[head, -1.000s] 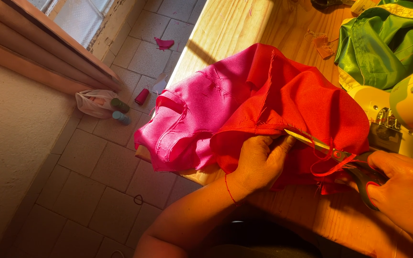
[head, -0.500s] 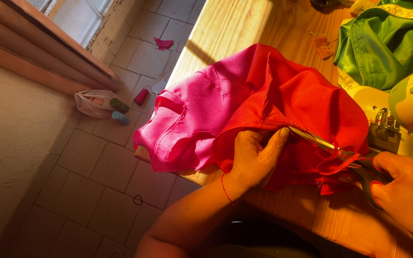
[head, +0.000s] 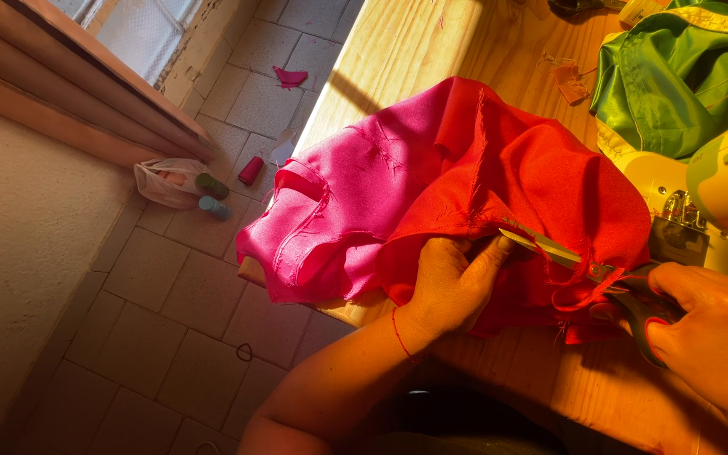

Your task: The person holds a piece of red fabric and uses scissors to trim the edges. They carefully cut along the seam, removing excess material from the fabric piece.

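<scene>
Cutting red fabric (head: pixel 549 181) beside left grip (head: pixel 448 282).

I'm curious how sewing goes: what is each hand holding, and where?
The right hand holds scissors by the dark handle loops. The left hand grips the red fabric at its edge, beside the blades.

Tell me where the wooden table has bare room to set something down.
Bare wood shows at the far end, between the table's left edge and the green cloth. A narrower strip lies near the body, under the red cloth. The middle is crowded: pink cloth, left hand, scissors, right hand and sewing machine.
</scene>
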